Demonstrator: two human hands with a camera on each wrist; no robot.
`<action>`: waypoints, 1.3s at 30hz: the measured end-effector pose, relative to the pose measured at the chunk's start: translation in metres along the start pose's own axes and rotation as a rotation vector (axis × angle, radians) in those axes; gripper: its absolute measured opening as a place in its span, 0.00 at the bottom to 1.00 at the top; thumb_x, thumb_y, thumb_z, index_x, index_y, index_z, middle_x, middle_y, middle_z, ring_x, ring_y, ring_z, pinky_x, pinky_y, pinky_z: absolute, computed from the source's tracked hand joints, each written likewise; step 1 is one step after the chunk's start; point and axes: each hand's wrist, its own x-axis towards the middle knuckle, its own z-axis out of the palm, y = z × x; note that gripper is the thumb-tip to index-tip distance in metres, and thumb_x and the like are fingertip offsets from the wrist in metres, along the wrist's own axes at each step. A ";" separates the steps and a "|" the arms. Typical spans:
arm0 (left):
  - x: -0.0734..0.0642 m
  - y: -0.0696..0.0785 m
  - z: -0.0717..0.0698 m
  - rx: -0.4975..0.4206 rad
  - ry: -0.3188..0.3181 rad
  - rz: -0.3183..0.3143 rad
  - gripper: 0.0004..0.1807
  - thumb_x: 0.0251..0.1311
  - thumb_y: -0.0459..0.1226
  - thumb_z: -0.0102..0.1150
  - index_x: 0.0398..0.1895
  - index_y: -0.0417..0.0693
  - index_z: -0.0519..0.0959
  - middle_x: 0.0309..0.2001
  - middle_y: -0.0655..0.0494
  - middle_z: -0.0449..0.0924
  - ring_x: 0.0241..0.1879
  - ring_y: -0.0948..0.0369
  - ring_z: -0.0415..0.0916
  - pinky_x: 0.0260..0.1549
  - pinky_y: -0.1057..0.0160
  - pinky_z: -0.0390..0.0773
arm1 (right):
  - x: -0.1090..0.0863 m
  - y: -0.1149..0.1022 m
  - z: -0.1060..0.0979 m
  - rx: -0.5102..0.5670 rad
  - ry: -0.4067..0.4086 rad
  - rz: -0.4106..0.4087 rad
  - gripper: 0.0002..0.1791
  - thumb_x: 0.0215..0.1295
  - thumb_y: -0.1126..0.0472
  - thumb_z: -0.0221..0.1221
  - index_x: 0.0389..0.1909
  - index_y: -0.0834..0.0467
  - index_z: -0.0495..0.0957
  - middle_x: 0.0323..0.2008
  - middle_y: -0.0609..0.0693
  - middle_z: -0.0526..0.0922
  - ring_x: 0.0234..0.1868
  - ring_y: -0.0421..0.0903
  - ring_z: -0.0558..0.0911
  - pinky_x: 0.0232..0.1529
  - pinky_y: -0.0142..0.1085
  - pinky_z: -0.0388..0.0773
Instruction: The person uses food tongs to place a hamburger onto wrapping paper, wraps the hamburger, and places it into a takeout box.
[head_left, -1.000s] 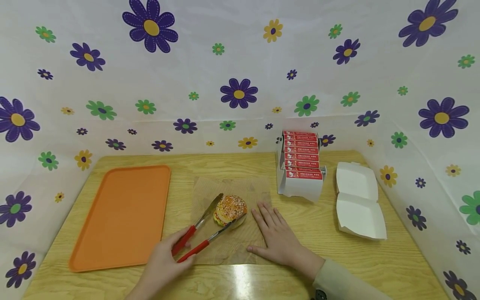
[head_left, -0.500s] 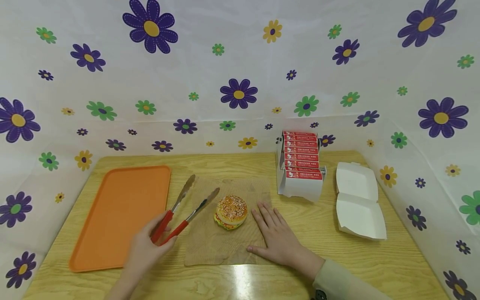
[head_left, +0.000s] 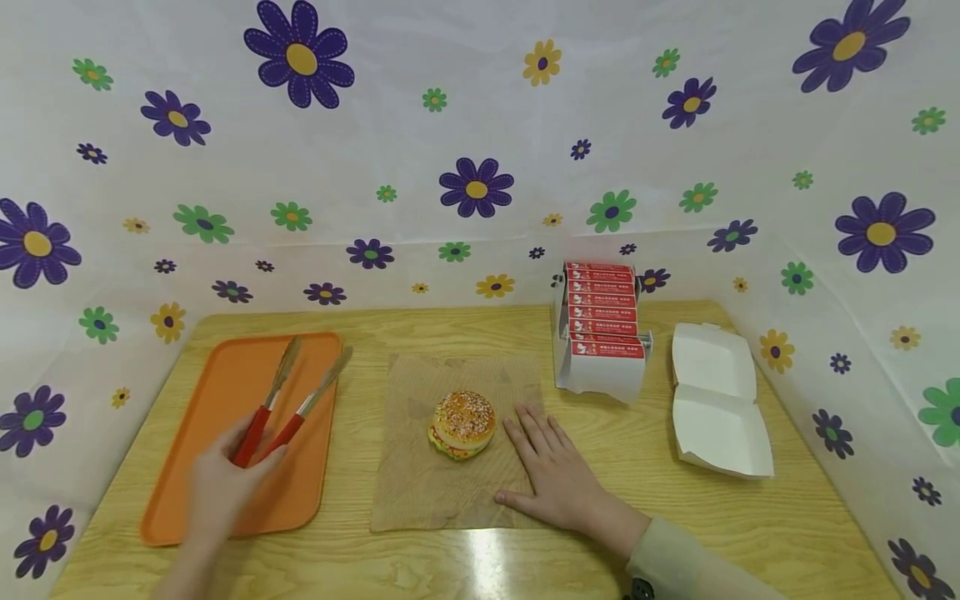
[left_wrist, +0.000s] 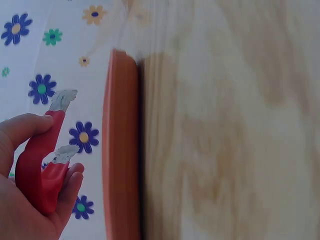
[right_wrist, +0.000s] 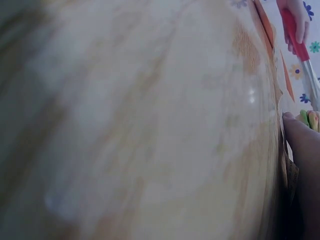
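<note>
In the head view my left hand [head_left: 225, 479] grips red-handled metal tongs [head_left: 279, 408] over the orange tray [head_left: 180, 483]. The tongs' two arms are spread apart, with nothing between their tips. Thumb and fingers wrap the red handles [left_wrist: 37, 165] in the left wrist view. A sesame-topped hamburger [head_left: 463, 423] sits on a sheet of brown paper [head_left: 420, 500] at the middle of the table. Flat on that paper's right edge lies my right hand [head_left: 558, 479], its fingers straight and a little spread, just right of the hamburger.
A white rack of red-labelled boxes [head_left: 603, 325] stands at the back right. Beside it an unfolded white takeaway box [head_left: 720, 404] lies on the wooden table [head_left: 637, 450]. A flower-print sheet [head_left: 405, 125] hangs behind and along both sides.
My left hand has carried the tongs leftward, away from the hamburger to above the orange tray. The hamburger stays on the paper, and my right hand has not moved.
</note>
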 end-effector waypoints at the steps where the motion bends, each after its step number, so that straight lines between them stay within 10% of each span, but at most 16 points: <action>1: 0.003 -0.004 -0.002 -0.001 0.008 -0.025 0.39 0.60 0.35 0.78 0.74 0.35 0.74 0.59 0.30 0.84 0.37 0.94 0.72 0.34 0.87 0.78 | 0.000 0.000 0.000 -0.001 0.000 0.000 0.57 0.69 0.26 0.57 0.84 0.62 0.55 0.85 0.65 0.52 0.86 0.63 0.52 0.85 0.60 0.55; 8: 0.019 -0.030 -0.015 0.056 0.060 -0.188 0.42 0.59 0.41 0.79 0.75 0.39 0.73 0.68 0.33 0.77 0.38 0.95 0.63 0.35 0.92 0.68 | 0.000 0.001 0.002 -0.015 0.015 -0.006 0.57 0.69 0.26 0.57 0.84 0.62 0.56 0.84 0.65 0.53 0.86 0.63 0.52 0.85 0.60 0.56; 13: 0.024 -0.039 -0.019 0.090 0.040 -0.287 0.45 0.60 0.44 0.78 0.78 0.41 0.70 0.72 0.35 0.75 0.61 0.59 0.79 0.34 0.93 0.62 | 0.000 0.002 0.003 -0.024 0.013 -0.006 0.57 0.69 0.26 0.57 0.84 0.62 0.55 0.85 0.65 0.52 0.86 0.63 0.52 0.85 0.60 0.56; 15: 0.026 -0.041 -0.020 0.104 0.035 -0.299 0.45 0.60 0.44 0.79 0.78 0.40 0.69 0.71 0.34 0.75 0.67 0.44 0.74 0.33 0.92 0.61 | 0.000 0.002 0.003 -0.026 0.013 -0.007 0.57 0.69 0.26 0.57 0.84 0.62 0.55 0.85 0.65 0.52 0.86 0.63 0.52 0.85 0.60 0.55; 26: 0.025 -0.045 -0.019 0.170 0.050 -0.255 0.46 0.56 0.41 0.81 0.76 0.37 0.71 0.68 0.31 0.77 0.63 0.40 0.76 0.33 0.86 0.62 | 0.000 0.000 0.001 -0.013 0.010 -0.004 0.57 0.68 0.26 0.57 0.84 0.62 0.55 0.85 0.65 0.52 0.86 0.64 0.52 0.85 0.60 0.56; 31: 0.026 -0.045 -0.020 0.155 0.071 -0.246 0.41 0.57 0.41 0.81 0.73 0.37 0.75 0.65 0.32 0.81 0.44 0.73 0.80 0.33 0.89 0.64 | 0.001 -0.001 -0.001 -0.003 0.007 -0.001 0.57 0.68 0.27 0.58 0.84 0.62 0.56 0.84 0.66 0.53 0.86 0.64 0.52 0.84 0.61 0.56; 34: 0.027 -0.044 -0.023 0.098 0.112 -0.263 0.37 0.58 0.40 0.80 0.70 0.38 0.78 0.49 0.58 0.90 0.33 0.91 0.64 0.33 0.91 0.67 | 0.001 -0.001 -0.001 0.000 0.002 -0.001 0.57 0.68 0.27 0.58 0.84 0.62 0.55 0.84 0.66 0.52 0.86 0.64 0.52 0.85 0.61 0.55; 39: 0.032 -0.037 -0.025 0.005 0.160 -0.219 0.28 0.64 0.36 0.74 0.65 0.33 0.81 0.28 0.95 0.69 0.30 0.93 0.68 0.33 0.92 0.72 | 0.000 0.000 0.000 0.000 -0.008 0.003 0.57 0.69 0.27 0.57 0.84 0.62 0.55 0.85 0.66 0.52 0.86 0.64 0.51 0.85 0.61 0.55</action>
